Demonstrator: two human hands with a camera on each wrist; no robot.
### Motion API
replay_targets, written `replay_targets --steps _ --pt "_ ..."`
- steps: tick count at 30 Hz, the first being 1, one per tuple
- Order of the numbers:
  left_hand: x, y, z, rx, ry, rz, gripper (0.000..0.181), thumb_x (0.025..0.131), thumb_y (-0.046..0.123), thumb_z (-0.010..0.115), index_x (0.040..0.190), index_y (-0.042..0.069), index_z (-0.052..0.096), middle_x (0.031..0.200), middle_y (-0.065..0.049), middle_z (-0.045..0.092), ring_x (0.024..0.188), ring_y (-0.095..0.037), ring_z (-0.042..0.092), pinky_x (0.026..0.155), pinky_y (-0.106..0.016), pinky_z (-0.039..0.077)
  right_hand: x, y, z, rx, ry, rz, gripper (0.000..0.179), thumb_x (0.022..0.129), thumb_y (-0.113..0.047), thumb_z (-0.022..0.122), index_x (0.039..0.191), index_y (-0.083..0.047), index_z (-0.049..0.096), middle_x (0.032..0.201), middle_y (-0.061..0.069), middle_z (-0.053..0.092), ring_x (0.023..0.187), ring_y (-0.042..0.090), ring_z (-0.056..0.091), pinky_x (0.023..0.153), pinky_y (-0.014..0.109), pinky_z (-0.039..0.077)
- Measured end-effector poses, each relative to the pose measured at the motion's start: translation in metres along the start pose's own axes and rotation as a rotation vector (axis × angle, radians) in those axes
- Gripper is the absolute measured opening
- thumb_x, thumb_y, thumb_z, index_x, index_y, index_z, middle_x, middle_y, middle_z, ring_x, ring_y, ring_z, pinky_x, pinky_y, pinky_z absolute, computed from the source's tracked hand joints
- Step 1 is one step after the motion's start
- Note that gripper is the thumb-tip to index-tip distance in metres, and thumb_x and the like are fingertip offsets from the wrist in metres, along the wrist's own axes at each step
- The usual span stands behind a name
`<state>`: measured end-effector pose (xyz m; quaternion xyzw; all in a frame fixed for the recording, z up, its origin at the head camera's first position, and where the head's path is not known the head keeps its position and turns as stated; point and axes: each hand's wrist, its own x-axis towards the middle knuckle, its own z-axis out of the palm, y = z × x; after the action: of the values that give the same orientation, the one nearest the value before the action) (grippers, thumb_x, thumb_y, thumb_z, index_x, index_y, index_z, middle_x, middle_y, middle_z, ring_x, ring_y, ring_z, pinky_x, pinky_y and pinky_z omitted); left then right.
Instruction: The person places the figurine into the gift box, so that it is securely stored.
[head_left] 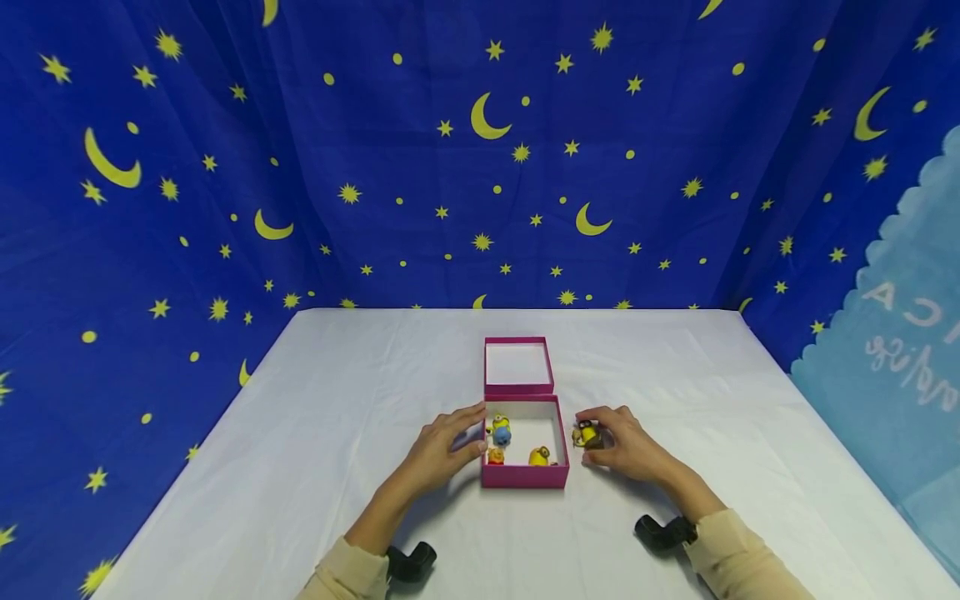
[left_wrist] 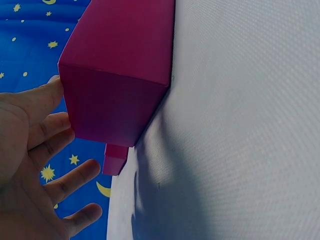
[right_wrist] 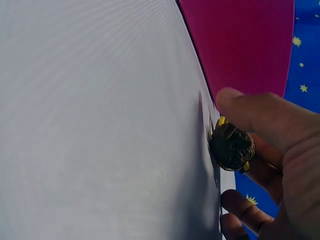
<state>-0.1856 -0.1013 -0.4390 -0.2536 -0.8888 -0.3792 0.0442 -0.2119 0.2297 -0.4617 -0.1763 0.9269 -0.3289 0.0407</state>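
An open pink box (head_left: 523, 477) with a white inside stands on the table. Inside it lie a yellow-and-blue minion figure (head_left: 500, 431), a small orange-and-red figure (head_left: 496, 456) and a yellow minion figure (head_left: 539, 456), partly hidden by the front wall. My left hand (head_left: 442, 450) touches the box's left side, fingers spread and fairly straight in the left wrist view. To the right of the box, my right hand (head_left: 622, 442) holds a yellow-and-dark minion figure (head_left: 588, 434) between thumb and fingers, close to the tabletop. Its dark, textured side (right_wrist: 232, 147) faces the right wrist view.
The pink lid (head_left: 519, 388), white inside, lies open side up directly behind the box. White cloth (head_left: 360, 367) covers the table. A blue curtain with moons and stars (head_left: 420, 167) hangs behind and at the sides. Black wrist devices (head_left: 411, 562) sit below both hands.
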Motion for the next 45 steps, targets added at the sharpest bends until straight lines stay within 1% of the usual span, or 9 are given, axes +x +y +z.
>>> replay_targets --steps 9,15,19,23,26,33,35,37,45 --pt "0.000 0.001 0.000 0.007 -0.010 -0.006 0.050 0.091 0.028 0.061 0.136 0.009 0.051 0.146 -0.002 0.047 0.132 -0.033 0.044 0.103 -0.058 0.031 -0.002 0.006 -0.002 -0.037 0.080 0.012 0.056 0.076 -0.028 0.077 0.127 -0.017 0.056 0.113 0.007 0.057 0.102 0.022 0.045 0.086 0.039 0.041" --pt "0.000 0.001 0.000 0.001 0.001 0.001 0.050 0.090 0.027 0.062 0.135 0.008 0.052 0.145 -0.001 0.048 0.131 -0.033 0.046 0.102 -0.058 0.032 -0.002 0.009 -0.002 -0.050 0.097 0.027 0.055 0.075 -0.031 0.078 0.125 -0.016 0.059 0.111 0.007 0.058 0.102 0.023 0.047 0.086 0.040 0.041" --pt "0.000 0.001 0.000 -0.001 -0.007 -0.012 0.050 0.090 0.027 0.063 0.136 0.009 0.051 0.145 -0.001 0.047 0.131 -0.032 0.045 0.103 -0.056 0.031 -0.002 0.008 -0.002 -0.057 0.110 0.039 0.055 0.075 -0.031 0.078 0.124 -0.016 0.059 0.111 0.007 0.059 0.101 0.023 0.047 0.084 0.038 0.041" --pt "0.000 0.002 0.000 -0.005 -0.009 -0.021 0.050 0.090 0.027 0.063 0.136 0.010 0.051 0.145 0.000 0.047 0.131 -0.032 0.045 0.102 -0.056 0.032 -0.002 0.005 -0.003 -0.059 0.116 0.042 0.053 0.076 -0.029 0.078 0.124 -0.017 0.059 0.112 0.006 0.061 0.100 0.023 0.047 0.082 0.036 0.040" --pt "0.000 0.002 0.000 -0.006 0.000 -0.017 0.049 0.090 0.027 0.063 0.135 0.009 0.052 0.145 -0.001 0.048 0.130 -0.033 0.046 0.101 -0.057 0.033 -0.002 0.001 -0.004 -0.055 0.126 0.029 0.052 0.076 -0.027 0.077 0.124 -0.016 0.059 0.114 0.006 0.062 0.102 0.024 0.049 0.083 0.038 0.041" --pt "-0.001 0.001 0.001 0.000 0.011 -0.023 0.049 0.090 0.026 0.063 0.135 0.010 0.052 0.145 0.001 0.048 0.130 -0.032 0.046 0.102 -0.056 0.033 -0.003 -0.007 -0.008 -0.065 0.197 -0.056 0.053 0.076 -0.028 0.078 0.123 -0.013 0.060 0.112 0.009 0.064 0.103 0.027 0.052 0.082 0.040 0.043" --pt "-0.001 0.001 0.001 0.001 0.012 -0.020 0.049 0.090 0.026 0.063 0.135 0.010 0.052 0.145 0.001 0.048 0.130 -0.032 0.046 0.102 -0.056 0.033 -0.003 -0.010 -0.009 -0.065 0.209 -0.066 0.053 0.076 -0.029 0.078 0.123 -0.013 0.060 0.112 0.008 0.064 0.103 0.027 0.053 0.082 0.040 0.044" --pt "-0.001 0.001 0.001 -0.003 0.010 -0.019 0.049 0.090 0.026 0.063 0.135 0.010 0.052 0.145 0.000 0.048 0.130 -0.033 0.046 0.102 -0.057 0.032 -0.004 -0.014 -0.010 -0.061 0.211 -0.066 0.052 0.076 -0.029 0.078 0.123 -0.014 0.060 0.113 0.007 0.063 0.103 0.026 0.053 0.082 0.040 0.044" --pt "-0.001 0.001 0.001 0.009 0.011 -0.015 0.049 0.090 0.027 0.062 0.135 0.010 0.052 0.145 0.000 0.048 0.130 -0.032 0.046 0.101 -0.055 0.033 -0.004 -0.025 -0.013 -0.039 0.222 -0.054 0.053 0.076 -0.033 0.078 0.122 -0.015 0.061 0.111 0.010 0.062 0.104 0.025 0.053 0.084 0.043 0.044"
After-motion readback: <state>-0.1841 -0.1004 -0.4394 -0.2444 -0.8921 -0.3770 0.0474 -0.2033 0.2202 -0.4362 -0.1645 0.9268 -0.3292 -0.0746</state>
